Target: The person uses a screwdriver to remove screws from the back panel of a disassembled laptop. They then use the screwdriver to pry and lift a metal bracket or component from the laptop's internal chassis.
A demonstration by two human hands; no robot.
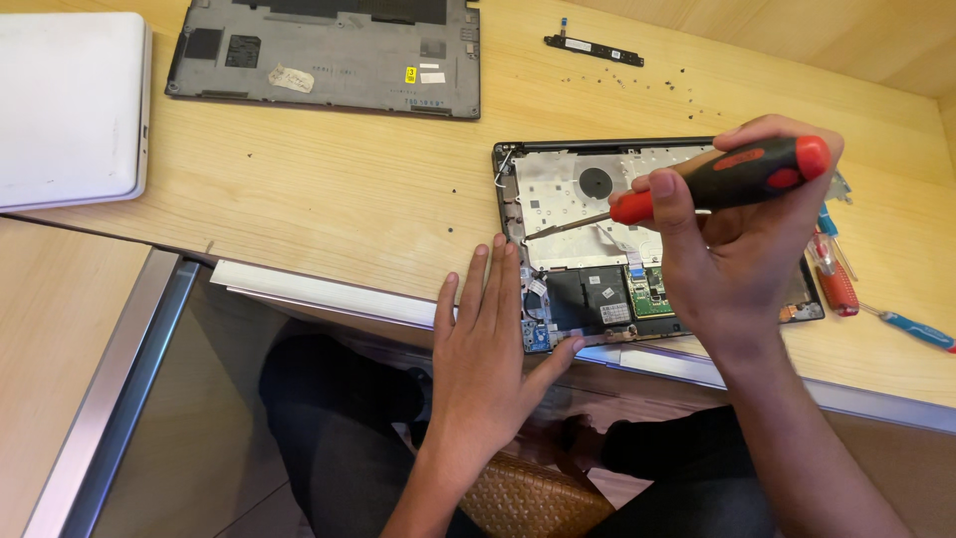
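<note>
From the head camera, the person sits at a light wooden table (329,199) with an opened dark laptop base (597,179) in front of them, its silver metal plate and green boards showing. The right hand (732,249) is wrapped tight around a screwdriver with a black and red handle (742,174). Its thin metal tip points down and left onto the silver plate near the left edge of the laptop base. The left hand (488,339) lies flat with fingers straight and loose, holding nothing, and presses on the near left corner of the base to keep it steady.

It looks like the person is working on a screw inside the base. The tip would need to sit right in the screw head, and the base must not slide.

Farther back lies a dark grey laptop bottom cover (329,50). It has a small yellow sticker, a white one beside it, and a torn pale label nearer its left side. A closed white laptop (70,100) rests at the far left. A thin black strip part (595,48) and tiny dark screws (647,85) lie near the back. At the right sit a red-handled screwdriver (835,284) and a blue-handled one (921,332).
</note>
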